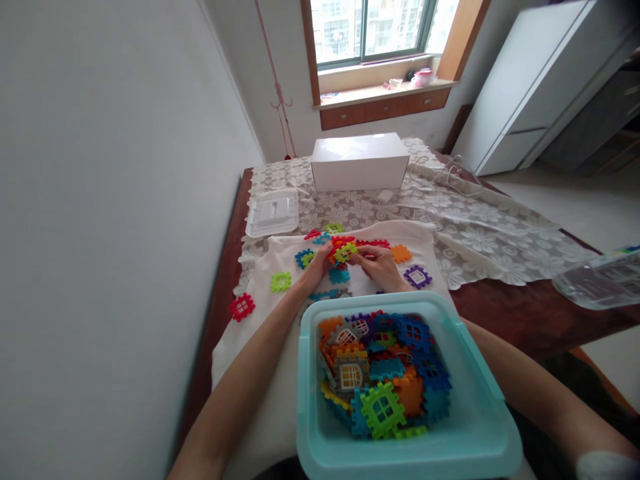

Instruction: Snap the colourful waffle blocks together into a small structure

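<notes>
Over the white cloth [260,347], my left hand [319,264] is closed around a red interlocking building tile [342,240]. My right hand [376,265] pinches a yellow-green tile [345,252] at its right edge; this tile sits against the red one. Just below the hands lies a teal tile [339,275]. Around them are a lime window tile [281,282], a red window tile [243,307], an orange tile [401,253] and a purple window tile [417,277]. Some pieces under and behind my hands are partly hidden.
A turquoise tub [480,407] full of mixed tiles stands closest to me. Farther back are a clear plastic lid [273,213] and a white box [360,163] on the lace tablecloth [480,233]. A clear container [600,280] is at the right edge. A wall borders the left side.
</notes>
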A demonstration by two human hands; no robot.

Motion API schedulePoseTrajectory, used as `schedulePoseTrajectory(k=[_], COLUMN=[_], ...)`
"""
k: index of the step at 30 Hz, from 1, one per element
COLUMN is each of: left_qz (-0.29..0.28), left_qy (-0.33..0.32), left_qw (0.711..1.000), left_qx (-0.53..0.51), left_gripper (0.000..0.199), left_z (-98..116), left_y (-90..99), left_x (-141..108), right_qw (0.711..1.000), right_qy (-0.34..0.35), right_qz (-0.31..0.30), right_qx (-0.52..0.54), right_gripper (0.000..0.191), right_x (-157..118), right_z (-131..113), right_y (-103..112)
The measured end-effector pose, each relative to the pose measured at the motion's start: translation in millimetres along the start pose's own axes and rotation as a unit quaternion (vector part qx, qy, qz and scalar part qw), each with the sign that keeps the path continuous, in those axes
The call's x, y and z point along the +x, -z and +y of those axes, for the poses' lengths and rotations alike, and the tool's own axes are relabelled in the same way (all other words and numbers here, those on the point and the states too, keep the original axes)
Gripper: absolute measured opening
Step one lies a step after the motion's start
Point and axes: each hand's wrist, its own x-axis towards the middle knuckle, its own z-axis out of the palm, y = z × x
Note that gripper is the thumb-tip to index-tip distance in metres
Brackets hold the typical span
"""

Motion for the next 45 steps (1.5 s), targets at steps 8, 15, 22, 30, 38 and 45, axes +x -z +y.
schedulePoseTrajectory(k=[8,15,22,30,38,45], left_qz=[0.041,0.054,0.063,0.05,0.019,0.026], left_qy=[-0.011,0.003,-0.008,-0.037,-0.047,-0.053], left_qw=[0.999,0.998,0.997,0.997,0.997,0.998], left_qx=[-0.008,-0.029,-0.043,-0.034,0.066,0.037], left_gripper=[0.046,0.044,0.042,0.052,0.046,0.054], left_z=[0,3,6,10,6,8], left_y=[-0.5,0.0,-2.7,-3.4,-6.4,-2.9], left_x=[-1,-4,-5,-8,-12,-11], right_qw=[0.998,0.998,0.996,0.997,0.997,0.99], right_qy=[0.025,0.015,0.009,0.012,0.056,0.124], right_qz=[-0.028,0.012,-0.013,-0.009,-0.02,0.063], right_qx=[0.045,0.056,0.087,0.08,0.047,-0.004], right_gripper=[0.056,0.054,0.053,0.056,0.064,0.051], right_x=[-2,3,5,4,-3,-5], right_z=[3,9,10,8,-4,-7], right_y=[7,14,15,12,-3,2])
